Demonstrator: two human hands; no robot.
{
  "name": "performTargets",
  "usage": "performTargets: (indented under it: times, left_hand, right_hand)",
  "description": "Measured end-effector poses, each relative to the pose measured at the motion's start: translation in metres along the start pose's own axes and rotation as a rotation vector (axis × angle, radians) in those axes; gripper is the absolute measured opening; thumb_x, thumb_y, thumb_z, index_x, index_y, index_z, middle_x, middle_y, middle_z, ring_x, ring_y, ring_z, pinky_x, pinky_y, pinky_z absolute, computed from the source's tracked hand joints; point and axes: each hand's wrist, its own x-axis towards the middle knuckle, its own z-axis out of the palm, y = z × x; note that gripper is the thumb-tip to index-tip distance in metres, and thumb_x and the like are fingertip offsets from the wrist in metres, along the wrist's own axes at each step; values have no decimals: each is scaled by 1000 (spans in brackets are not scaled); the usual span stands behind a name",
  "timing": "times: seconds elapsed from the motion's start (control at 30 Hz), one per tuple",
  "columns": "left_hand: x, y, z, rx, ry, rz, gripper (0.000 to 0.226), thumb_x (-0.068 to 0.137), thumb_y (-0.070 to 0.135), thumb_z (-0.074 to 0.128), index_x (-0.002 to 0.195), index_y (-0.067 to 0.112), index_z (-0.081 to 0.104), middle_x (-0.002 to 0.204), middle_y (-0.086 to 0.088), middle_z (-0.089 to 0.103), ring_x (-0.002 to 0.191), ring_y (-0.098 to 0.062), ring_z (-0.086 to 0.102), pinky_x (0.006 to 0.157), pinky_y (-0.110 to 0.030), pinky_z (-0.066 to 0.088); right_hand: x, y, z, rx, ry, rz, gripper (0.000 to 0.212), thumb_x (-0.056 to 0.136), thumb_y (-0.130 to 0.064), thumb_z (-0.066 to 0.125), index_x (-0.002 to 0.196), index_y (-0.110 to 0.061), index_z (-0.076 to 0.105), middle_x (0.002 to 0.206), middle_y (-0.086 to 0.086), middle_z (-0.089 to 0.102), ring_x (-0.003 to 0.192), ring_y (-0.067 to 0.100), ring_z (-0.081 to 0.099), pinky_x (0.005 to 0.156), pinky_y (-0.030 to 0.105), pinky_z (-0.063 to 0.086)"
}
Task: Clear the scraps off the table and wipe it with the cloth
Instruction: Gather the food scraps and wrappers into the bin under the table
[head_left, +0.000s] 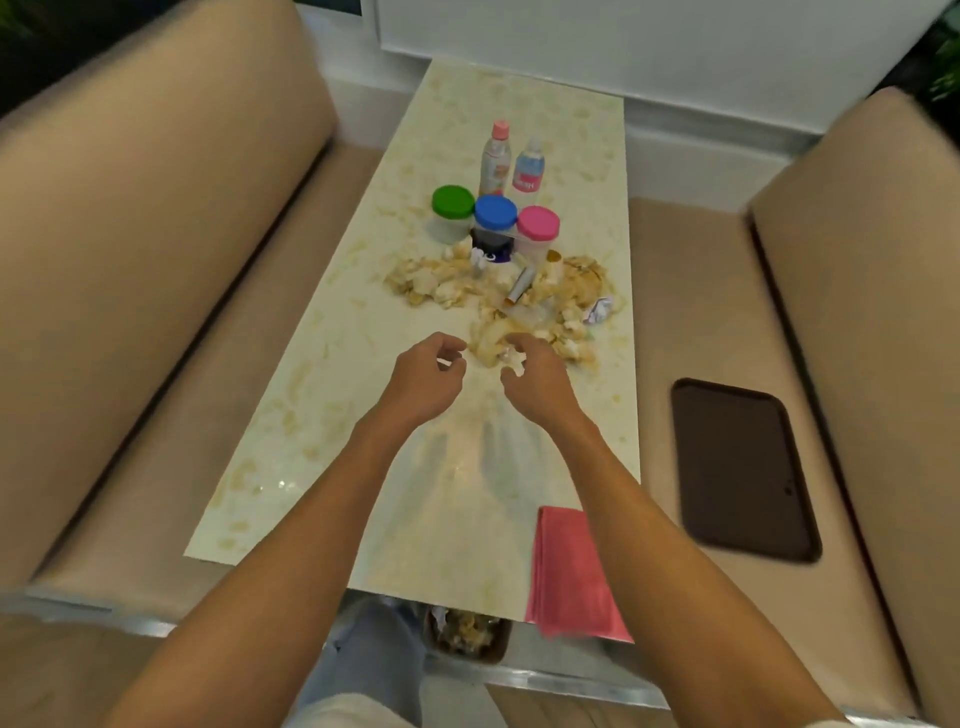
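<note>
Both hands at the scraps (498, 293) on the desk (311, 415)

A bin (498, 656) under the near edge holds scraps; the cloth (571, 571) lies on the near right corner. The left hand (423, 382) has curled fingers, hold unclear; the right hand (537, 384) grips scraps. Beyond stand three lidded jars (496, 218).

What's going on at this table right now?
A person is reaching with both hands to the near edge of the scraps piled mid-table. The left hand and right hand have their fingers curled at the pile, but it is unclear whether either grips a piece. The pink cloth lies folded and untouched at the near right corner. A bin below the near edge already holds some scraps.
</note>
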Motion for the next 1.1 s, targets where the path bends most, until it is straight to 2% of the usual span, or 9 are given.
performTargets:
  times: [0.23, 0.33, 0.4, 0.53, 0.63, 0.83, 0.9, 1.0, 1.1]
  left_hand:
    - [73, -20, -22, -42, -93, -113, 25, 104, 22, 57, 126, 22, 68, 118, 6, 67, 92, -2, 63, 63, -9, 43]
    - [90, -27, -28, -52, -112, -148, 23, 104, 22, 56, 123, 24, 68, 119, 7, 67, 99, -10, 65, 62, -9, 43]
    - [96, -29, -31, -59, -126, -163, 23, 105, 22, 55, 123, 24, 68, 118, 7, 66, 95, -7, 64, 58, -6, 43]
    - [99, -33, -26, -77, -154, -197, 21, 105, 21, 55, 121, 25, 69, 118, 5, 66, 97, -7, 62, 56, -4, 42]
    - [99, -31, -18, -90, -182, -234, 23, 105, 23, 55, 123, 24, 69, 119, 6, 66, 100, -9, 61, 65, -8, 41]
    - [87, -22, 2, -187, -213, -289, 25, 107, 32, 51, 121, 23, 70, 119, 2, 72, 109, -18, 69, 92, -35, 56]
    - [84, -19, 8, -248, -221, -344, 30, 107, 41, 47, 115, 23, 71, 113, 0, 74, 102, -20, 72, 90, -44, 61]
    - [78, -22, 15, -427, -186, -469, 38, 108, 45, 46, 109, 17, 72, 107, -6, 75, 98, -22, 73, 85, -42, 64]
    - [72, -35, 19, -528, -110, -533, 37, 108, 40, 47, 107, 15, 74, 103, -8, 79, 96, -23, 77, 91, -44, 62]
  right_hand:
    - [75, 3, 38, -197, 28, 145, 67, 91, -26, 74, 153, -21, 47, 153, 12, 43, 132, 38, 46, 112, 46, 37]
    - [87, 2, 48, -300, 44, 189, 59, 88, -34, 77, 143, -23, 58, 141, 9, 51, 126, 35, 46, 110, 44, 39]
    - [88, 4, 54, -286, 66, 213, 46, 89, -28, 75, 134, -21, 67, 131, 10, 55, 122, 34, 48, 107, 42, 42]
    - [73, 2, 58, -141, 172, 212, 31, 90, -12, 69, 119, -15, 75, 115, 10, 58, 114, 33, 52, 97, 37, 47]
    - [58, -6, 53, -50, 251, 191, 29, 92, -13, 69, 120, -16, 76, 115, 7, 60, 112, 24, 52, 91, 25, 40]
    - [31, -27, 47, 244, 403, 187, 24, 95, -9, 70, 116, -16, 76, 113, 0, 57, 90, 8, 63, 80, 23, 56]
    - [24, -36, 47, 368, 396, 234, 26, 92, -7, 73, 116, -16, 74, 110, -2, 63, 85, 5, 65, 77, 16, 53]
    - [14, -50, 51, 557, 323, 323, 26, 89, -6, 78, 111, -16, 68, 100, -4, 72, 83, 4, 69, 75, 16, 55]
    - [6, -56, 60, 593, 183, 314, 19, 94, -11, 75, 112, -17, 73, 98, -8, 75, 88, -1, 71, 78, 15, 56]
